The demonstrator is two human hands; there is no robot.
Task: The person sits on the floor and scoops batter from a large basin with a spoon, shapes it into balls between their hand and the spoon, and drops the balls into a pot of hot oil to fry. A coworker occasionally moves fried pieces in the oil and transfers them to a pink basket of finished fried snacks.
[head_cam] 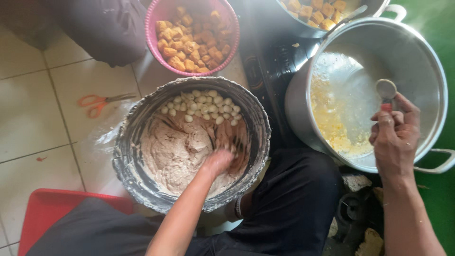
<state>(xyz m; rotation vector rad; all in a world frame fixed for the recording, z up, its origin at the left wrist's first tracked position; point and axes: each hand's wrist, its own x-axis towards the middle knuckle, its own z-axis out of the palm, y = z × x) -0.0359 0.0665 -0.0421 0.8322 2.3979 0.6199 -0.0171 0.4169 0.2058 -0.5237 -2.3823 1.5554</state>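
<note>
My left hand [219, 161] is sunk into pale brown paste in a grey, paste-smeared basin [127, 156], fingers buried and blurred. Several small white balls [204, 105] lie on the paste at the basin's far side. My right hand [394, 137] holds a metal spoon [386, 88] over a large steel pot [422, 61] of steaming liquid with yellow froth at its left side.
A pink bowl [152, 28] of fried golden cubes stands beyond the basin. Another pan of cubes [315, 12] sits at the top right. Orange-handled scissors [97, 102] lie on the white tiles at left. A red tray [42, 208] is at the lower left.
</note>
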